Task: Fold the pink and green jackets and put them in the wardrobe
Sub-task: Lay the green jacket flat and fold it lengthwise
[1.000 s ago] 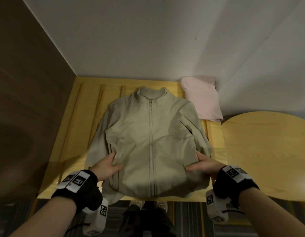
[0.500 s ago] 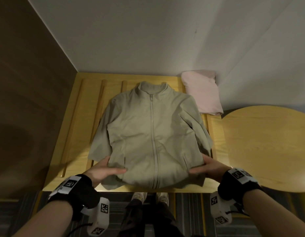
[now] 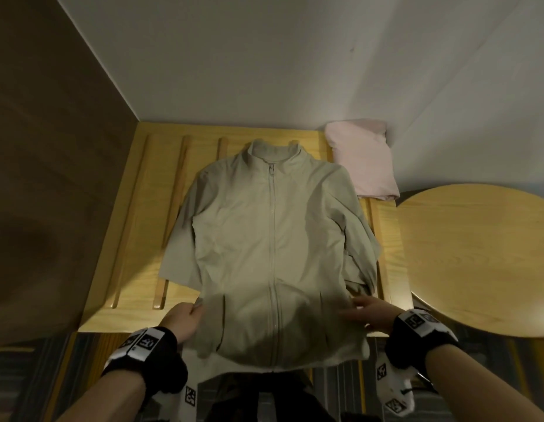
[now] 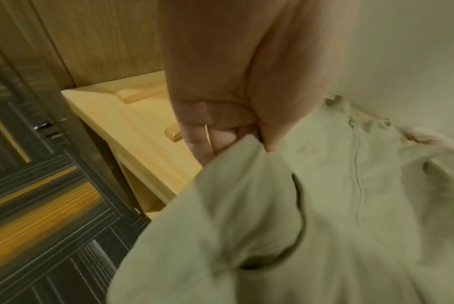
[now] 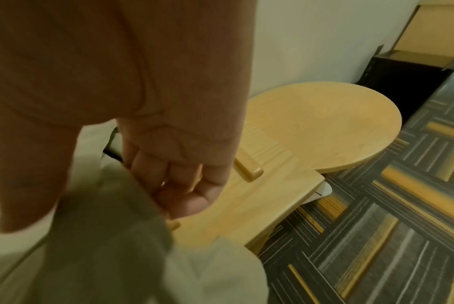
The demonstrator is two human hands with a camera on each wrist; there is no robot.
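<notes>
The pale green jacket [image 3: 273,239] lies zipped, front up, on the slatted wooden table [image 3: 136,239], its collar toward the wall and its hem hanging over the near edge. My left hand [image 3: 185,318] pinches the jacket's left side near the hem; the left wrist view shows thumb and fingers [image 4: 220,139] closed on the fabric [image 4: 350,205]. My right hand [image 3: 368,312] grips the right side, thumb on top and fingers [image 5: 184,185] curled under the cloth [image 5: 103,236]. The pink jacket [image 3: 362,159] sits folded at the table's back right corner.
A round wooden table [image 3: 477,254] adjoins the slatted one on the right. A brown panel [image 3: 51,178] rises on the left and a white wall [image 3: 295,71] stands behind. Striped dark-and-yellow carpet [image 5: 376,226] covers the floor below.
Both hands went from lying on the jacket's lower front to gripping its sides. The jacket slid toward me, and its hem now hangs over the table's front edge.
</notes>
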